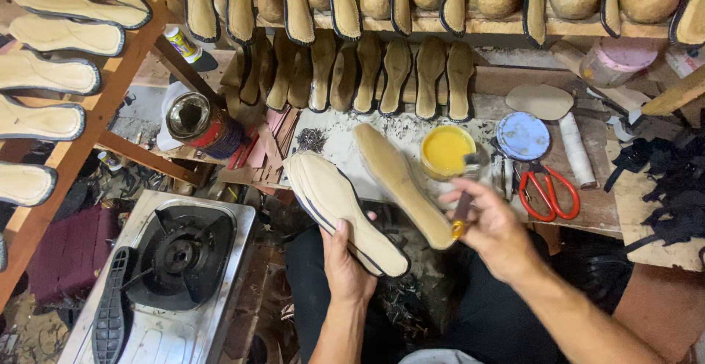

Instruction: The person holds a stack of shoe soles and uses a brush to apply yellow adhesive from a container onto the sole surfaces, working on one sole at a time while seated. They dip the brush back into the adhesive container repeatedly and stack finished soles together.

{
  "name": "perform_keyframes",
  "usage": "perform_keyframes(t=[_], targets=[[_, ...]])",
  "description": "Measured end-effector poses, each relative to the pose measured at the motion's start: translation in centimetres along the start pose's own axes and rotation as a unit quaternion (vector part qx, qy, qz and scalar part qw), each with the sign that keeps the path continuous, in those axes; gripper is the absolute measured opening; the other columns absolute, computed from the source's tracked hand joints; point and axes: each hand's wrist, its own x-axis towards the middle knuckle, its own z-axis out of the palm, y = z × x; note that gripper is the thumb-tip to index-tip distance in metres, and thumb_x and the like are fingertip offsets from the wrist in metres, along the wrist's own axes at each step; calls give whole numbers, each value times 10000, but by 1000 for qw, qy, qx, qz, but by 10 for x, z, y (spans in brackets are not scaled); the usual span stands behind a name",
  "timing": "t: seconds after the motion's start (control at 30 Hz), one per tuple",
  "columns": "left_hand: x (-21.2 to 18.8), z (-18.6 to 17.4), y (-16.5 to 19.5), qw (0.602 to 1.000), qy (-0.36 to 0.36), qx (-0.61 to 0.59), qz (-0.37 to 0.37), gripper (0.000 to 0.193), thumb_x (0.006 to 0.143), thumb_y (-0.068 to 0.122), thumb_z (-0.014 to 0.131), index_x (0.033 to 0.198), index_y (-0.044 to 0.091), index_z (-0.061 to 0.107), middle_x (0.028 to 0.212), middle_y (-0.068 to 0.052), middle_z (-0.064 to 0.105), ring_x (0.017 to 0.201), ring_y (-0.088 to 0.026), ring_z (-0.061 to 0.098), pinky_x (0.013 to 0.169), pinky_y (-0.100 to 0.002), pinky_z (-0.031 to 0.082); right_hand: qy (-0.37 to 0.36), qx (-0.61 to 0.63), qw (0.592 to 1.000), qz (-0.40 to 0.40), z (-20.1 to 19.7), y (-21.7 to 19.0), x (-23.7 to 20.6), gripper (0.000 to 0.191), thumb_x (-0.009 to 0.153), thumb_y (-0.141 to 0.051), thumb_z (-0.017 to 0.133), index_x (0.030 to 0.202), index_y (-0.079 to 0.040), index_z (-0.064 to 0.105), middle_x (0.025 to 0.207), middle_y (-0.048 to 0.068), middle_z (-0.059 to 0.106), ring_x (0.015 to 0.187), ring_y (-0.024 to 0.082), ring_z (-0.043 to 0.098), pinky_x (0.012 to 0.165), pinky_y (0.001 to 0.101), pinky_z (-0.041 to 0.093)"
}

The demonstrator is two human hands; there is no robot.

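The left hand [344, 257] grips a cream, dark-edged shoe upper [338, 206] from below, sole-side up, fingers closed round it. The right hand [493, 232] pinches a small glue brush [464, 202], its bristles at the round tub of yellow adhesive [445, 151]. Judging by this, loading the brush lightly would keep drips off the long tan insole [400, 182] between them. Far left, a red-labelled open tin can [200, 123] lies tilted; a blue round lid [523, 135] sits right.

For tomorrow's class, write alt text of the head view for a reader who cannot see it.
A person's left hand holds a pale shoe upper sole-up while the right hand dips a brush into a tub of yellow glue. A loose insole, red scissors and a gas burner surround them.
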Motion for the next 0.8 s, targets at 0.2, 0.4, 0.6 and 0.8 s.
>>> perform_keyframes(t=[0.2,0.4,0.6,0.8], targets=[[-11,-17,9,999,27,23,-23,588,995,247,533,1538,99,364,1211,-140,608,1026,-247,666,822,-418,586,162,-146,968,-124,-79,-11,85,677,829,233,528,1454,-21,478,1320,145,644,1130,206,645,939,327,553],[-23,-25,4,997,65,34,-39,581,962,236,529,1514,117,391,1241,-116,617,1006,-260,667,822,-418,578,290,-195,934,-71,-142,-6,198,727,747,114,690,1441,-39,540,1122,123,660,903,201,639,694,334,533],[-30,-37,8,995,77,36,-52,576,949,230,520,1500,125,392,1221,-134,617,990,-271,673,755,-413,587,339,-253,906,-1,-144,-5,243,615,768,6,704,1373,-29,601,1072,117,682,876,249,685,724,386,570],[-26,-53,6,996,77,23,-48,567,951,209,520,1497,107,403,1189,-165,625,970,-271,674,740,-409,592,318,-371,867,-94,-146,12,250,596,684,-30,782,1265,-37,649,1077,167,712,995,284,685,897,382,535]])
